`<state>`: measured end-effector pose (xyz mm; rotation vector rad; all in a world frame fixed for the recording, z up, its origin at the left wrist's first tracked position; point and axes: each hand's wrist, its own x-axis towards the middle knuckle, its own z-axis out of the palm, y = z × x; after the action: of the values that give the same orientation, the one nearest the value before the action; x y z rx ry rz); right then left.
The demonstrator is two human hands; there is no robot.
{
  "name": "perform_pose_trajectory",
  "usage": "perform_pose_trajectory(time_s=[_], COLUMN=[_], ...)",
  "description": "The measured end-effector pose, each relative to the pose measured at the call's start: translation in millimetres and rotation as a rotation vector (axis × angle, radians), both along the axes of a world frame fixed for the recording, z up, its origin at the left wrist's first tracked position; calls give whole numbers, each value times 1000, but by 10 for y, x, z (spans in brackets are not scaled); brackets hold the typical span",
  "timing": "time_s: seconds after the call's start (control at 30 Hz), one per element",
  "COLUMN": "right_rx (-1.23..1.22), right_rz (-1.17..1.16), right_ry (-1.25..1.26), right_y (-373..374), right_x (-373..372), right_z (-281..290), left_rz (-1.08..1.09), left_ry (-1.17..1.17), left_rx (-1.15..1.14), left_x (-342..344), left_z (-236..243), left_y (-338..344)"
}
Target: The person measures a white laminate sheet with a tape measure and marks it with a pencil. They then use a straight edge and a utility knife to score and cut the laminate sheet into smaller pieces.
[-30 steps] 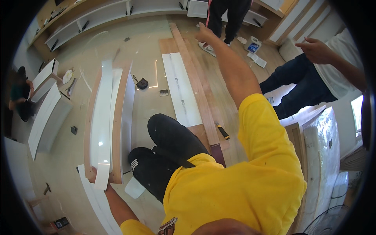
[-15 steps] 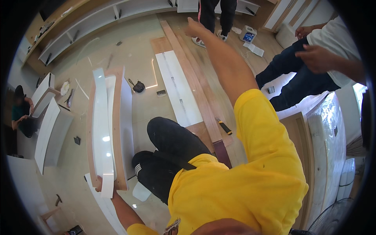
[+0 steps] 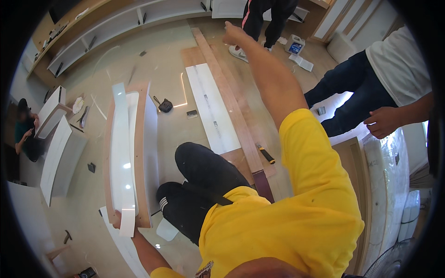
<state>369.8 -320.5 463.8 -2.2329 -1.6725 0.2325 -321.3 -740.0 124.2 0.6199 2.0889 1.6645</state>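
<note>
My left hand (image 3: 118, 222) is closed around the near end of a long, thin white strip (image 3: 121, 153), partly hidden behind it. The strip lies lengthwise over a white panel piece with wood-coloured edges (image 3: 144, 185), left of my knees. My right arm is stretched far forward; its hand (image 3: 235, 35) is raised above the floor with a finger extended and nothing visible in it. Beneath that arm lies a long white board (image 3: 212, 111) beside a long wooden plank (image 3: 232, 99). A yellow and black utility knife (image 3: 265, 154) rests at the plank's right.
A person in dark trousers (image 3: 273, 21) stands ahead; another in a white shirt (image 3: 398, 60) is at the right. A third person (image 3: 28, 132) works beside white furniture pieces (image 3: 62, 155) at far left. A small black pouch (image 3: 164, 104) and a white jug (image 3: 295, 45) are on the floor.
The person at right has lowered their hands. The person ahead has shifted slightly to the right. My left hand stays on the strip and my right arm remains outstretched.
</note>
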Motion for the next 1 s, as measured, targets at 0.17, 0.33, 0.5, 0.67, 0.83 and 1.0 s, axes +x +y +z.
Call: perform_pose_trajectory(time_s=[0.17,0.33,0.5,0.67,0.83,1.0], right_rx=[-28,2,-3,-34,-61,-8], right_rz=[52,105,58,31,-7,34], right_ry=[43,-138,32,16,-1,-55], right_y=[-33,-99,-236,-271,-258,-224], right_x=[6,-105,-197,-243,-174,-32], right_z=[-105,-68,39,14,-67,-9], left_rz=[-41,64,-31,-9,-28,-5], left_ry=[31,-27,101,121,57,73], left_rx=[73,119,171,163,147,126], left_x=[153,209,86,74,158,240], left_z=[143,186,50,18,179,280], left_y=[-16,39,35,-15,-3,1])
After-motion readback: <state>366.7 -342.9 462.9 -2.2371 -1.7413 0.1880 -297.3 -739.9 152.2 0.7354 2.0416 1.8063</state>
